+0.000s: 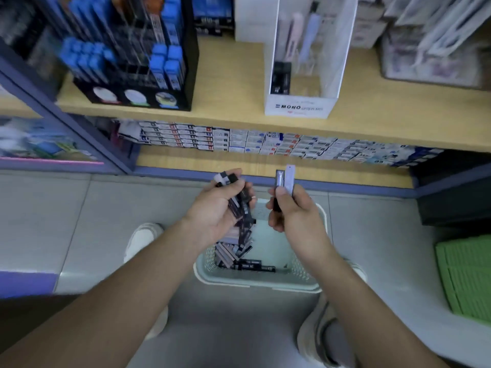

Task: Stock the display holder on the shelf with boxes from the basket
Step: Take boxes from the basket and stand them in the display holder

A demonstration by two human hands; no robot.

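A pale green basket (pixel 305 284) stands on the floor between my feet, with several slim dark and lilac boxes (pixel 233 252) lying in its left half. Above it, my left hand (pixel 215 208) grips a bundle of several such boxes. My right hand (pixel 292 211) pinches two slim boxes (pixel 284 179) upright, one dark and one lilac. The white display holder (pixel 300 107) marked MONO stands on the wooden shelf (pixel 231 75) above, with a few dark boxes in its front left slot.
A black display with blue boxes (pixel 132 62) stands left of the holder. The lower shelf holds rows of small white boxes (pixel 265 142). A green stack (pixel 467 274) sits at the right. My white shoes (pixel 140 240) flank the basket.
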